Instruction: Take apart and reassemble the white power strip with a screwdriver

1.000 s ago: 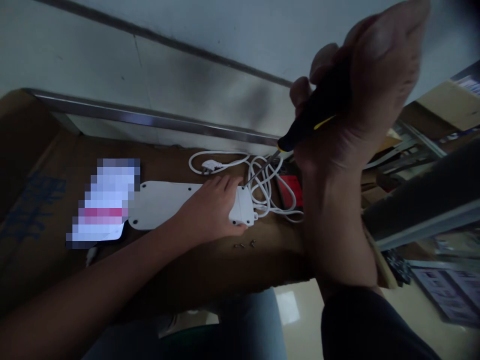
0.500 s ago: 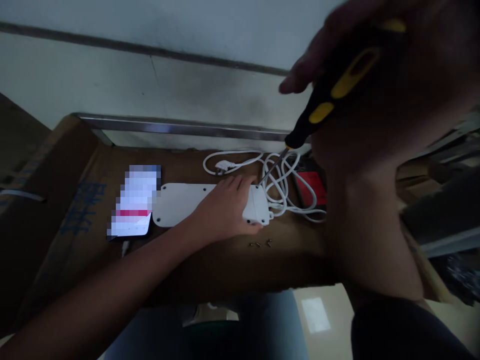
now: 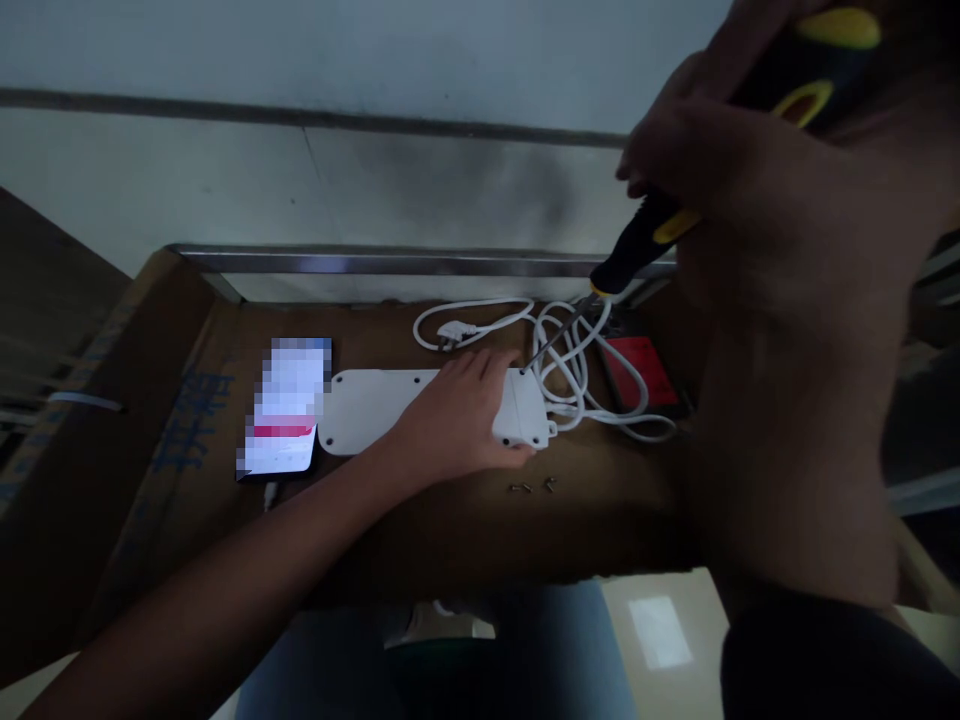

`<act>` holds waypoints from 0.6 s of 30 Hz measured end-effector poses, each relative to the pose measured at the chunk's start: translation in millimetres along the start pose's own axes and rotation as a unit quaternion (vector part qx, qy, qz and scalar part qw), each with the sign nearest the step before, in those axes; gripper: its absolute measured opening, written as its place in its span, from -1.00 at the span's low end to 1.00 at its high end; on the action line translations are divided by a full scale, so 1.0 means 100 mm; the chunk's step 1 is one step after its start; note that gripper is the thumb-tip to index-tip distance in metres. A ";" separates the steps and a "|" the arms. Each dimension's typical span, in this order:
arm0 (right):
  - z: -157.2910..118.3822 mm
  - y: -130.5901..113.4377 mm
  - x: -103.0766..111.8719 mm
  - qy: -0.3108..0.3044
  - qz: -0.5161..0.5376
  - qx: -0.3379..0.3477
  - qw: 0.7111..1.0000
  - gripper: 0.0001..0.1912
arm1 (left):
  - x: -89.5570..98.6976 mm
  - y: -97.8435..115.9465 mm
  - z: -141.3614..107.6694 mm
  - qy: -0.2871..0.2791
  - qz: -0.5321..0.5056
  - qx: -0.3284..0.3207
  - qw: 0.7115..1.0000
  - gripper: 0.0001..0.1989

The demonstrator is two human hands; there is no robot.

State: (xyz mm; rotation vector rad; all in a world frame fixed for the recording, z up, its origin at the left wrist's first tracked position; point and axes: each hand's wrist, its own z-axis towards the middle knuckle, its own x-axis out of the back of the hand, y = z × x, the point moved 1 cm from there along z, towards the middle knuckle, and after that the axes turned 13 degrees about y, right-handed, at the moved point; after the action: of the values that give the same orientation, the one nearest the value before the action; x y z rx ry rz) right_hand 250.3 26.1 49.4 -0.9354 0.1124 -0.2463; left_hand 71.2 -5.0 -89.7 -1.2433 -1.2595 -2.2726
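A white power strip (image 3: 375,405) lies face down on brown cardboard, with screw holes along its edges. My left hand (image 3: 465,415) grips it across its right part, fingers over the far edge and thumb at the near edge. My right hand (image 3: 780,190) is wrapped round the black and yellow handle of a screwdriver (image 3: 634,245). The slanted shaft reaches down to the hole at the strip's far right corner. Several small screws (image 3: 527,488) lie on the cardboard just in front of the strip.
A lit phone (image 3: 285,410) with a cable plugged in lies left of the strip. A coiled white cord (image 3: 574,350) with its plug (image 3: 456,332) and a red item (image 3: 641,370) lie behind and right. A metal rail (image 3: 405,262) runs along the back.
My right hand has turned about the screwdriver handle and shifted right, and its fingers have moved along the handle. The whole view has shifted slightly; my left hand keeps its hold on the strip.
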 end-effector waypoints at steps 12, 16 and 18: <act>0.04 -0.02 -0.11 -0.146 0.062 0.033 0.987 -0.39 | 0.02 0.03 0.01 -0.002 0.014 0.007 1.000 -0.05; 0.08 0.12 0.11 -0.188 0.124 0.069 0.972 -0.59 | -0.01 0.00 0.00 0.005 0.015 0.001 1.000 -0.05; 0.12 0.18 0.17 -0.153 0.068 0.061 0.984 -0.64 | -0.01 0.00 0.00 0.005 0.011 0.005 1.000 -0.04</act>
State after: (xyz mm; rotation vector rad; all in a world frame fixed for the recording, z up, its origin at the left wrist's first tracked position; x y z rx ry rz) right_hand 272.0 41.5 42.2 -0.8303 -0.1216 0.0189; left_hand 72.1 -5.1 -90.7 -1.2355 -1.2457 -2.2527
